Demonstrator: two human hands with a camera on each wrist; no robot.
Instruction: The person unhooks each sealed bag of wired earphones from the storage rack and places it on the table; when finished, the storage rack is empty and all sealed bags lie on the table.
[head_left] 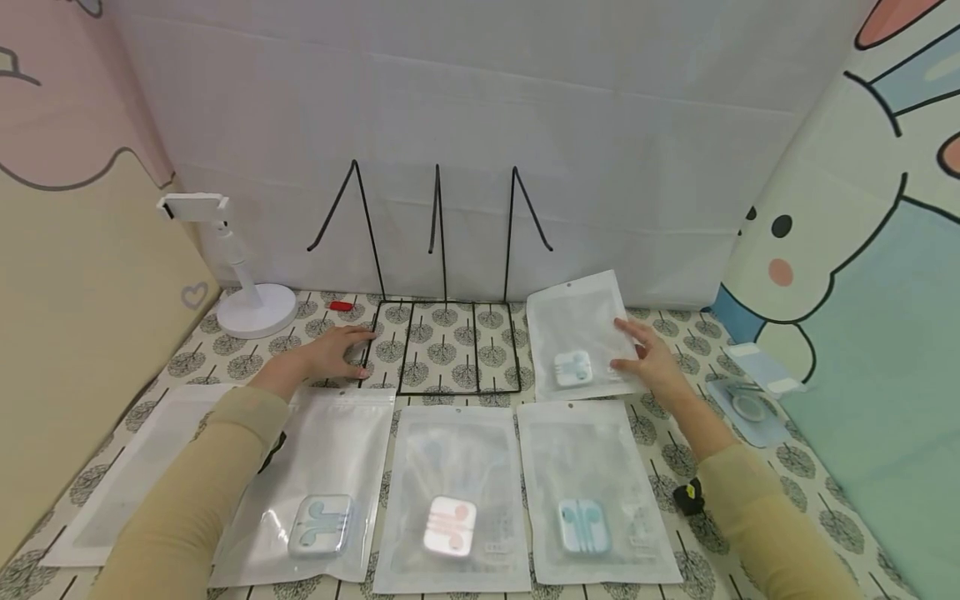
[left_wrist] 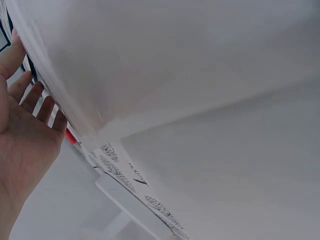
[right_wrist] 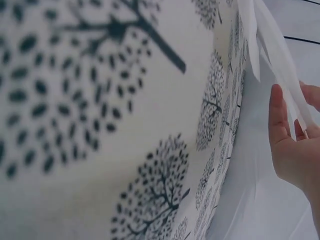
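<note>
My right hand (head_left: 651,360) pinches the right edge of a white pouch (head_left: 585,321) with blue earphones in a small white case. In the right wrist view the pouch's edge (right_wrist: 280,55) passes between the thumb and fingers. My left hand (head_left: 330,354) is at the left side of a black wire rack (head_left: 438,393), its fingers loosely spread beside the wire; whether they touch it is hard to tell. In front lie more pouches: one with pink earphones (head_left: 461,442), one with blue earphones (head_left: 573,442), and a glossier one (head_left: 345,450) below the left forearm.
Another white pouch (head_left: 112,500) lies at far left, partly under the left sleeve. A white phone stand (head_left: 258,310) and a small red object (head_left: 341,306) are at the back left. A folded light-blue stand (head_left: 750,412) sits at right. Three rack prongs rise before the back cloth.
</note>
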